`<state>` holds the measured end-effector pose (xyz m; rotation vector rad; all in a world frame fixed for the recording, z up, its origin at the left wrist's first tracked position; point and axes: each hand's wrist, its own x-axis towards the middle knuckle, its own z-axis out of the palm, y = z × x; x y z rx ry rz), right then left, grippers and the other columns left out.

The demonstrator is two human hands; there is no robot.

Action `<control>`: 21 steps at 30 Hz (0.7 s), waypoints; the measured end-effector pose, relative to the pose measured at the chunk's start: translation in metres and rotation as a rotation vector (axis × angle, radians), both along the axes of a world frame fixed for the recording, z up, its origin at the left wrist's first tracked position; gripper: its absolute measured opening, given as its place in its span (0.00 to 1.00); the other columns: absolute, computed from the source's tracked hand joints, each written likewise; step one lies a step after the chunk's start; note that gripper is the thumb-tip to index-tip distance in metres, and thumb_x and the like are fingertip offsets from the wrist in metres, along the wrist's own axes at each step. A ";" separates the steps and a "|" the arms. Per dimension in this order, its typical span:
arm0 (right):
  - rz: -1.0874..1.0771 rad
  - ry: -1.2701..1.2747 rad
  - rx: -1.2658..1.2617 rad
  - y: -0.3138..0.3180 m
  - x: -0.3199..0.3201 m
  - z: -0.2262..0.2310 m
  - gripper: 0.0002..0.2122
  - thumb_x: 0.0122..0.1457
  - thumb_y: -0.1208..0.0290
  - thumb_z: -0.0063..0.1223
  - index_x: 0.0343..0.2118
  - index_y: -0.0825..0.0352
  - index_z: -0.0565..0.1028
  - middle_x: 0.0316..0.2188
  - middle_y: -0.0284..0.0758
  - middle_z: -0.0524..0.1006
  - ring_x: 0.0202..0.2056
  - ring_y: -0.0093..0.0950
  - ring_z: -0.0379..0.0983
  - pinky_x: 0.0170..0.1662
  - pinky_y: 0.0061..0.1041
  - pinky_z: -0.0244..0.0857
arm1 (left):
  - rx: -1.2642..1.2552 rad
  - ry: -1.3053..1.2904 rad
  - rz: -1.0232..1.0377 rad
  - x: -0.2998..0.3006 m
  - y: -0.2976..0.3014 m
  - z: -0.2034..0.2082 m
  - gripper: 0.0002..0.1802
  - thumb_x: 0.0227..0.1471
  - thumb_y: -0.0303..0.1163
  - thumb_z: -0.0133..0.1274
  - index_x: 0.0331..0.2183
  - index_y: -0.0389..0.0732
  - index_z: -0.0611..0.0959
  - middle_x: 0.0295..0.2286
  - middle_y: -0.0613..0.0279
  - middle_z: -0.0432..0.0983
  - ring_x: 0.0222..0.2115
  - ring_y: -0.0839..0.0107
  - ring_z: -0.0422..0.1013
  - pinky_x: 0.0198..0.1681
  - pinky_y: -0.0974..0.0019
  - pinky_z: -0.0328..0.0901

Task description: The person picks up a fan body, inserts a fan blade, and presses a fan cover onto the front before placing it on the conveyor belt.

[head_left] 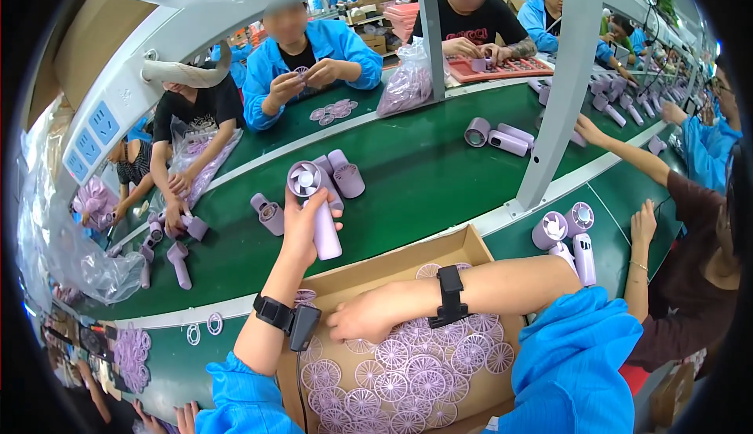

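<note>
At the frame's centre, one handheld fan [326, 230] is held. Two black wrist straps [449, 297] are worn at lower centre, where one cardboard box [400, 264] is seen. Three blue sockets [103, 121] are mounted at left; two loose rings [215, 323] are laid lower left. The overlapping grilles [390, 386] cannot be counted.

Head-worn fisheye view, near, looking down

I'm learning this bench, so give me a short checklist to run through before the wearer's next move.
1. Lilac fan held in the left hand: ok.
2. Fan blades visible at the front of its head: ok.
3. Spoked discs available in the cardboard box: ok.
4. Right hand at the discs: ok.
5. Disc gripped by that hand: cannot tell; fingertips hidden.
</note>
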<state>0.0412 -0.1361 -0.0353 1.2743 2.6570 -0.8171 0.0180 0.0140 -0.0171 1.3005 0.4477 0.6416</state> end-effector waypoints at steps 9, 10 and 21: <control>0.032 -0.019 -0.027 -0.003 -0.003 0.003 0.19 0.45 0.79 0.53 0.43 0.64 0.70 0.43 0.38 0.67 0.49 0.38 0.62 0.51 0.33 0.62 | -0.013 0.015 0.004 -0.001 -0.002 0.001 0.27 0.50 0.30 0.54 0.49 0.47 0.61 0.29 0.60 0.73 0.23 0.70 0.73 0.20 0.67 0.70; -0.010 0.000 -0.029 -0.005 -0.005 0.002 0.18 0.45 0.79 0.52 0.42 0.65 0.71 0.42 0.38 0.68 0.48 0.38 0.64 0.50 0.33 0.63 | -0.022 0.011 0.008 -0.002 -0.002 0.001 0.27 0.50 0.30 0.54 0.49 0.47 0.61 0.29 0.60 0.73 0.23 0.70 0.73 0.20 0.67 0.70; -0.164 0.432 -0.161 0.015 0.058 0.046 0.11 0.45 0.82 0.49 0.34 0.68 0.76 0.31 0.35 0.78 0.36 0.29 0.74 0.41 0.28 0.67 | -0.057 -0.108 0.143 0.003 0.001 -0.003 0.38 0.49 0.30 0.55 0.56 0.51 0.52 0.34 0.57 0.70 0.24 0.68 0.73 0.20 0.66 0.71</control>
